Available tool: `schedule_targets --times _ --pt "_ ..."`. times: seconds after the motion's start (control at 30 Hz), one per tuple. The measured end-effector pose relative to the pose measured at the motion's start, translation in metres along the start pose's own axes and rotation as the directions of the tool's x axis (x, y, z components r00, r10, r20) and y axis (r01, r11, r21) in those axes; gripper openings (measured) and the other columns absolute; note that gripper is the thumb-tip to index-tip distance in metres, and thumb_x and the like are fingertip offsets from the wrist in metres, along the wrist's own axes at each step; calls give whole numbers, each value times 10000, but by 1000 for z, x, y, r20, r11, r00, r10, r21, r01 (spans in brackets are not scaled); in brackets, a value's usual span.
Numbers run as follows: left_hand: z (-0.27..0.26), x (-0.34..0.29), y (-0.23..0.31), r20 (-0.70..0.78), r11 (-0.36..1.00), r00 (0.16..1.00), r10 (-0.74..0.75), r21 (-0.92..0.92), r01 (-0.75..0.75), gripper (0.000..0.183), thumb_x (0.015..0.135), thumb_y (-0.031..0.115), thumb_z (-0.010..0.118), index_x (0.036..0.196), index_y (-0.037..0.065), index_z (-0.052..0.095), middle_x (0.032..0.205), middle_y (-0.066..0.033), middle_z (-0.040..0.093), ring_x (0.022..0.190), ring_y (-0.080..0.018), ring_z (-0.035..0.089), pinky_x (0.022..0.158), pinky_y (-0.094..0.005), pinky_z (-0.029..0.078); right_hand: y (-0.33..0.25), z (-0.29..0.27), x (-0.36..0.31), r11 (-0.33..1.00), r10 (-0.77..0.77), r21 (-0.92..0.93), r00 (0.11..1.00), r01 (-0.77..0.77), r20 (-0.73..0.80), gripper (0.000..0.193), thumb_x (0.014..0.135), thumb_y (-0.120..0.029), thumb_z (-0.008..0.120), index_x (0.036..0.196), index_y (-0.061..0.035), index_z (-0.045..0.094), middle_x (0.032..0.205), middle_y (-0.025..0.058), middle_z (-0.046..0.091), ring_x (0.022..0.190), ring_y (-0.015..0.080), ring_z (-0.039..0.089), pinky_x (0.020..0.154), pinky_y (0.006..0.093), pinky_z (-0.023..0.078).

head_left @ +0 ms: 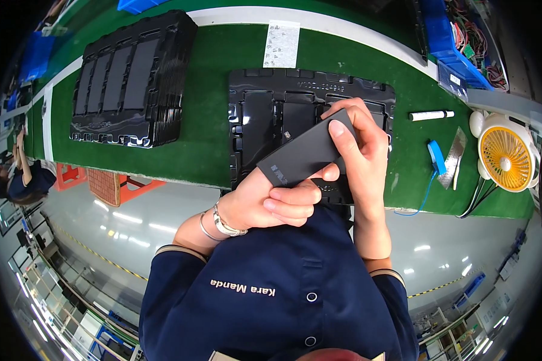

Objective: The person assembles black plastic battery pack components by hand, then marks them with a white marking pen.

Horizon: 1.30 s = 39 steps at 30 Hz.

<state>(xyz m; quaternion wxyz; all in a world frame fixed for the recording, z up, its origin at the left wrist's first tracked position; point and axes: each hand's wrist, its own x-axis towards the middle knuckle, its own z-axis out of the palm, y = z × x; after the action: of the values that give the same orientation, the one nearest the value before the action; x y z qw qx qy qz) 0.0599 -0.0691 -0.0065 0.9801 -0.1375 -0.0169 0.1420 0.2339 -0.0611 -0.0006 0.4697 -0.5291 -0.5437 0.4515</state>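
Observation:
A flat black rectangular block [304, 150], like a power bank in shape, is held tilted between my two hands, with small pale marks on its face. My right hand [367, 144] grips the upper right end, thumb on the face and fingers round the far edge. My left hand [271, 201] closes round the lower left end from beneath, its fingers curled. Under both hands lies a black moulded plastic tray [247, 84] with dark flat pieces in its compartments. My hands and the block hide part of it.
A stack of black trays [126, 84] stands to the left on the green tabletop [211, 120]. On the right are a white marker [432, 115], a blue strap with a cord [436, 157], a yellow fan [506, 157] and a blue bin of wires [464, 54]. A paper sheet [282, 45] lies behind the tray.

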Motion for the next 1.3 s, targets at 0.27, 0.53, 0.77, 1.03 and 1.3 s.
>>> schedule_targets --times 0.27,0.53,0.77,1.03,1.3 --pt "17 -49 2 -327 366 501 801 930 22 340 977 226 411 1215 -2 496 633 6 494 455 -63 392 429 -181 297 15 14 3 795 -167 -581 984 176 69 125 892 -102 640 989 -28 666 870 79 574 794 236 610 662 353 513" --pt "1 -74 7 -107 -387 511 853 527 757 532 910 223 670 1373 41 482 646 -70 521 529 -190 518 534 -340 438 15 22 7 676 -125 -725 990 129 60 258 800 -83 723 1031 -43 614 1057 83 537 893 282 592 728 389 502" --pt "3 -65 15 318 -545 444 838 551 632 515 849 217 711 1317 84 541 911 -47 567 798 -198 541 636 -327 447 11 2 8 956 144 -275 983 -108 116 201 846 -28 696 1008 -19 578 655 30 572 533 83 496 535 233 417" --pt "11 -22 -5 -138 134 634 761 989 54 333 958 104 582 1234 -16 440 976 -90 621 829 -131 647 725 -268 533 -21 17 1 909 151 396 988 -132 -19 169 917 -11 629 1079 2 581 940 29 624 715 71 593 631 211 468" --pt "2 -12 2 31 127 573 819 964 -234 336 933 39 604 1220 6 431 918 -48 598 758 -96 613 695 -248 525 -6 14 -18 919 167 334 974 -210 154 92 944 -52 612 977 34 613 943 29 572 855 106 611 759 247 484"
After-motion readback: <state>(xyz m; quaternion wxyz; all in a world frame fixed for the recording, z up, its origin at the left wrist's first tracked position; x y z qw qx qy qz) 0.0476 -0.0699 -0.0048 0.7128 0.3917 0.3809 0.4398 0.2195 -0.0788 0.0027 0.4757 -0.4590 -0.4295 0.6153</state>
